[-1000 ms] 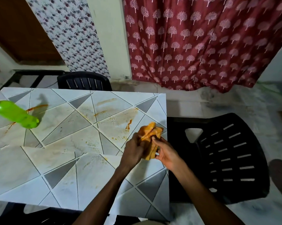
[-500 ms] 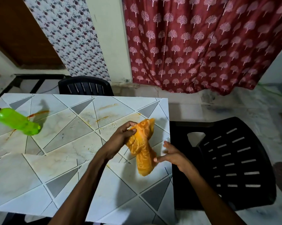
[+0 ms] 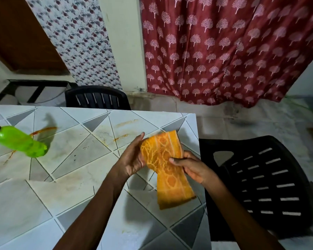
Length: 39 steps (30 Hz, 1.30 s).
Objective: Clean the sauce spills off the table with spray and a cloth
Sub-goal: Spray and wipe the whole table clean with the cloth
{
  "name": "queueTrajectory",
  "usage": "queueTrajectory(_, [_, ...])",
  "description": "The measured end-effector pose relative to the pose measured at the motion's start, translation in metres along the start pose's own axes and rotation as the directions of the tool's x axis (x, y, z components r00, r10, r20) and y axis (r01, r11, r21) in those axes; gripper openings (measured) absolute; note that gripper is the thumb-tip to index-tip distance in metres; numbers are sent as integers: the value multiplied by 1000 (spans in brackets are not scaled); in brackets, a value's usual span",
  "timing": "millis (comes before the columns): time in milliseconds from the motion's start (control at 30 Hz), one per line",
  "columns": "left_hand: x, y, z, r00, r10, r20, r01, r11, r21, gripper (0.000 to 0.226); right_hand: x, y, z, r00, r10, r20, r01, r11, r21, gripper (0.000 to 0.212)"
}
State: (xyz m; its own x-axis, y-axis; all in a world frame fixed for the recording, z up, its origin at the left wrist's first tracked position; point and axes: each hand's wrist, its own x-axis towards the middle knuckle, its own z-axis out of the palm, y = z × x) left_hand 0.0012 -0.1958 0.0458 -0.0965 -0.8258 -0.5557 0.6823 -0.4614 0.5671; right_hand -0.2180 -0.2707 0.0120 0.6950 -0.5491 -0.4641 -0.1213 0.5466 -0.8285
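An orange patterned cloth [image 3: 167, 165] hangs unfolded above the table's right side, held between both hands. My left hand [image 3: 132, 159] grips its left edge with the palm behind the fabric. My right hand [image 3: 190, 166] pinches its right edge, thumb on top. The tiled table [image 3: 65, 193] carries orange sauce streaks [image 3: 120, 137] near the middle and far side, and more [image 3: 42, 130] by the bottle. A green spray bottle [image 3: 19, 144] stands at the table's left edge.
A black plastic chair [image 3: 262, 184] stands tight against the table's right edge. Another black chair [image 3: 96, 98] is tucked in at the far side. A red patterned curtain [image 3: 224, 51] hangs behind, with tiled floor below it.
The cloth was bunched on the table, then lifted by my left hand. Now it is spread flat between both hands, my right hand having taken its right edge.
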Motion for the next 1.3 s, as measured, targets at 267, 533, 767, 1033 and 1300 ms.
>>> queueTrajectory(267, [16, -26, -44, 971, -90, -220, 164, 923, 348, 104, 5, 18, 8, 947, 54, -318, -109, 981, -158, 27])
queueTrajectory(533, [27, -13, -38, 999, 6, -41, 23, 753, 658, 110, -8, 25, 7, 867, -12, -499, 19, 1000, 8, 60])
queueTrajectory(767, [33, -11, -26, 993, 117, 13, -69, 486, 871, 64, -23, 21, -2, 882, -149, -446, 17, 958, -286, 59])
queueTrajectory(1033, [46, -40, 3, 916, 388, 100, -125, 40, 991, 29, -30, 18, -29, 777, -496, -389, -117, 493, -862, 31])
queueTrajectory(1300, [45, -51, 45, 900, 425, 90, -267, 376, 887, 41, -46, -4, -87, 919, -298, -258, 162, 883, -441, 20])
